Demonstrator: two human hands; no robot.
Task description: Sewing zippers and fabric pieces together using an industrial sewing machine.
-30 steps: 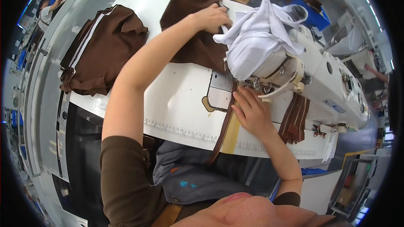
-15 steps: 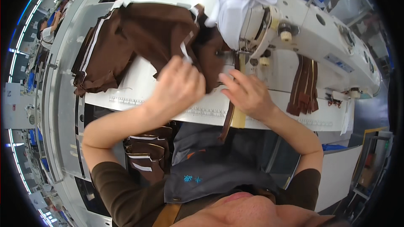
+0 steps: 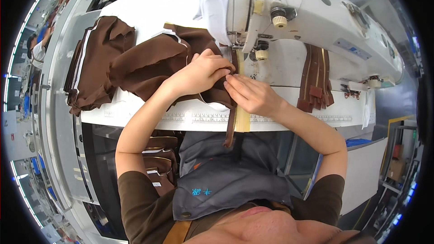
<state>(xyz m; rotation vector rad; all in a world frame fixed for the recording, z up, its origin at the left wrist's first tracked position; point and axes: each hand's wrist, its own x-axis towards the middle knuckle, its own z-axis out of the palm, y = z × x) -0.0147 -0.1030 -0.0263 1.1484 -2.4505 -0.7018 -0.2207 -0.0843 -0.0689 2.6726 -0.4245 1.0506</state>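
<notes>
At nine o'clock on the counter (image 3: 149, 11) lies a stack of brown pieces (image 3: 92, 74) with pale edging, its near end drooping over the front edge. Just beside it toward the middle, the brown fabric (image 3: 153, 65) I am working spreads out and runs in under my left hand (image 3: 201, 73). That hand's grip is closed: the fingers curl down and pinch the fabric's edge where it meets the zipper (image 3: 238, 108). The zipper, brown tape beside a yellow strip, runs from the sewing machine (image 3: 307, 13) at twelve o'clock straight toward me, over the ruler marks on the front edge, and its tail hangs toward six o'clock over my grey apron (image 3: 226, 171). My right hand (image 3: 253, 95) lies flat, fingers extended and pressing the zipper, fingertips touching the left hand's. At three o'clock, a bunch of zippers (image 3: 316, 81) hangs off the counter below the machine's arm.
</notes>
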